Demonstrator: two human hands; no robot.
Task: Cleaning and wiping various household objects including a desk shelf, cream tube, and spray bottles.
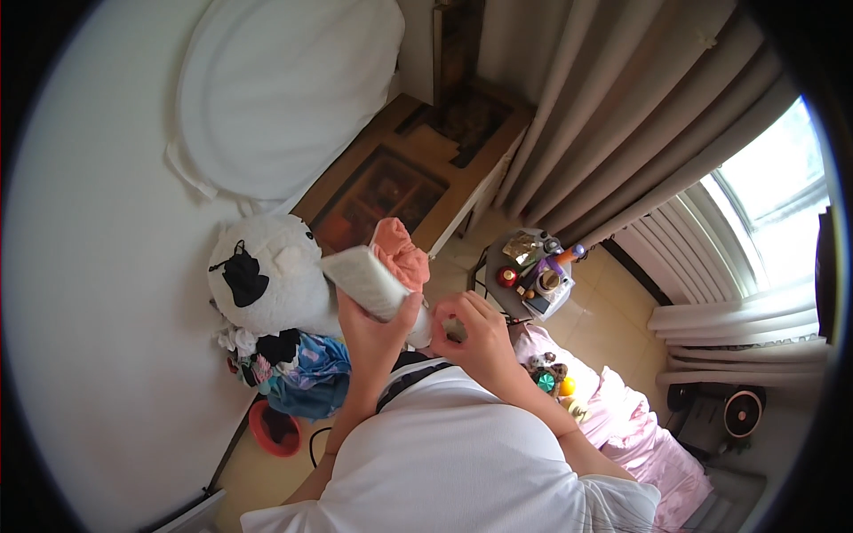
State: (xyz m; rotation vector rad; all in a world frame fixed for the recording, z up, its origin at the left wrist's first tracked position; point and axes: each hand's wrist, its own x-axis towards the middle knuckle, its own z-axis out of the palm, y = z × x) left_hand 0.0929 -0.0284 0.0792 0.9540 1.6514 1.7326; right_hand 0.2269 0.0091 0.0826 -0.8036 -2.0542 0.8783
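My left hand grips a white, box-like object that is slightly blurred, so its kind cannot be told. A salmon-coloured crumpled cloth shows just beyond that object. Beside it, my right hand has its thumb and index finger curled into a ring close to a whitish thing at my waist; whether the fingers pinch anything is unclear. A large white plush toy lies to the left, with a black cloth piece on it.
A wooden desk stands ahead, near a curtain. Cosmetics and bottles crowd a small round table. Pink bedding lies at the right. Piled clothes and a red bin are at the left.
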